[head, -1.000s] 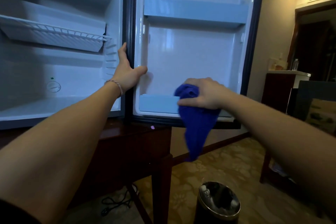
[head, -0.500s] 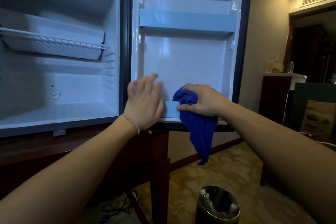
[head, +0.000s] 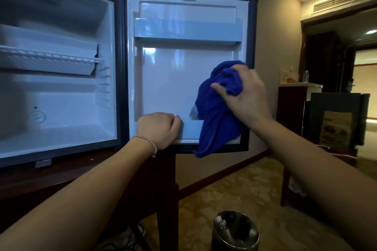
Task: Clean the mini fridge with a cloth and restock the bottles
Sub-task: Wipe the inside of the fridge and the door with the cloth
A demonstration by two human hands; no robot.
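Mini fridge (head: 61, 91) stands open on a dark wooden table (head: 85, 171), its door (head: 183, 67) swung fully out to the right. Cloth (head: 216, 112), blue, is bunched in the right hand (head: 244, 96), whose fingers are curled into the fabric and press it against the lower right of the door's inner liner; its loose end hangs past the door's bottom edge. Left hand (head: 158, 130) is curled over the rail of the lower door shelf (head: 191, 128), apparently steadying the door. Cabinet interior, wire rack (head: 51, 60) and upper door shelf (head: 187, 30) hold nothing. Assessment: cleaning is under way on the door; whether the cabinet has been wiped cannot be told. Restocking is not begun. The only bottle in view stands on a side counter (head: 299, 85) well apart, and it is too small to identify
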